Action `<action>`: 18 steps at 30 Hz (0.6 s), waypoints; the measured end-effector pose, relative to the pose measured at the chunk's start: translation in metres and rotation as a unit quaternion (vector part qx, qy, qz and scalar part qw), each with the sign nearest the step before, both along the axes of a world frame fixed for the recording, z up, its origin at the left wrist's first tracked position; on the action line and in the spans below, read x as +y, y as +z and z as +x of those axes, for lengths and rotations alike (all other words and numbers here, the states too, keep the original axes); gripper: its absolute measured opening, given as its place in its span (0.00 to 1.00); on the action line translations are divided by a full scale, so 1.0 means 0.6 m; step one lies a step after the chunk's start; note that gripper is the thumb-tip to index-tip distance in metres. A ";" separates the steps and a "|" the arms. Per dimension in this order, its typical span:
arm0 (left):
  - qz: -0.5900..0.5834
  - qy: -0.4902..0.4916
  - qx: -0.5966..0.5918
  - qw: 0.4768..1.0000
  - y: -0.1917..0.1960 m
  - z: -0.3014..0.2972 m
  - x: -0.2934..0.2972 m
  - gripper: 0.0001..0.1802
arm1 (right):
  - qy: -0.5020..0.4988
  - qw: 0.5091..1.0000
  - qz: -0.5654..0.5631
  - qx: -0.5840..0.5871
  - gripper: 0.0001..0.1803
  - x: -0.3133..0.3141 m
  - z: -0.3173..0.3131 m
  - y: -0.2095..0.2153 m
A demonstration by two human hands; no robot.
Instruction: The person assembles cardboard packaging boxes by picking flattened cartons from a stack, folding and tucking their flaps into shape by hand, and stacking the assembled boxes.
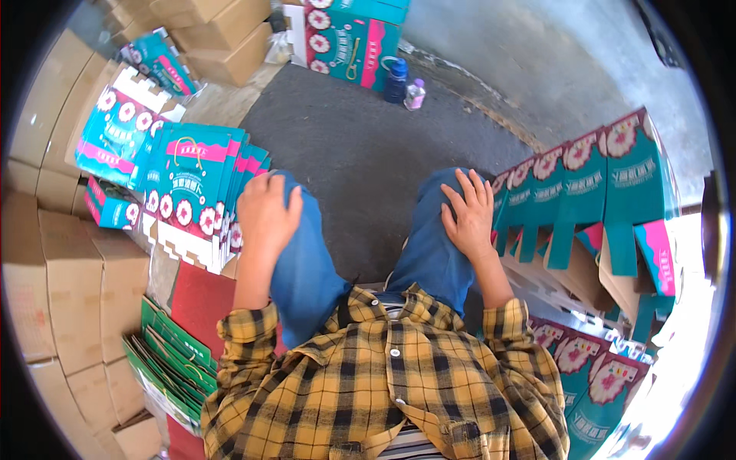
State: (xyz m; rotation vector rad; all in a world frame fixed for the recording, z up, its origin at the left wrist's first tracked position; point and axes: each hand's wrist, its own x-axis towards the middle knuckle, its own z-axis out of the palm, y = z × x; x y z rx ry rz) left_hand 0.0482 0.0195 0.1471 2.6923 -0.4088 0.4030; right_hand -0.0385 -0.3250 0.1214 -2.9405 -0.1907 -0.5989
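Both flat, left hand [266, 211], right hand [468, 215], denim knees [307, 268]

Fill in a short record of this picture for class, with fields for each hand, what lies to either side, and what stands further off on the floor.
left hand: rests flat on the left knee, holds nothing
right hand: rests on the right knee, fingers spread, holds nothing
left side: stack of flat teal cartons; brown boxes; green flat packs
right side: row of teal cartons
far floor: blue bottle, small clear bottle
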 end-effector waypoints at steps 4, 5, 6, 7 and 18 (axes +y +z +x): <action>0.028 0.023 -0.020 0.999 0.003 -0.007 0.002 0.16 | 0.052 0.998 0.018 0.006 0.17 0.040 0.016 -0.009; 0.010 0.010 -0.033 0.999 0.004 -0.009 0.002 0.16 | 0.048 0.999 0.006 0.005 0.17 0.047 0.018 -0.006; 0.017 0.031 -0.027 0.999 0.007 -0.015 0.006 0.16 | 0.047 0.999 0.005 -0.004 0.16 0.059 0.022 -0.006; 0.019 0.024 -0.022 0.999 0.015 -0.015 0.005 0.16 | 0.044 0.999 0.000 -0.006 0.15 0.065 0.027 0.001; -0.022 0.045 -0.014 0.999 0.014 -0.024 0.025 0.17 | 0.055 0.998 -0.031 0.017 0.15 0.084 0.036 -0.012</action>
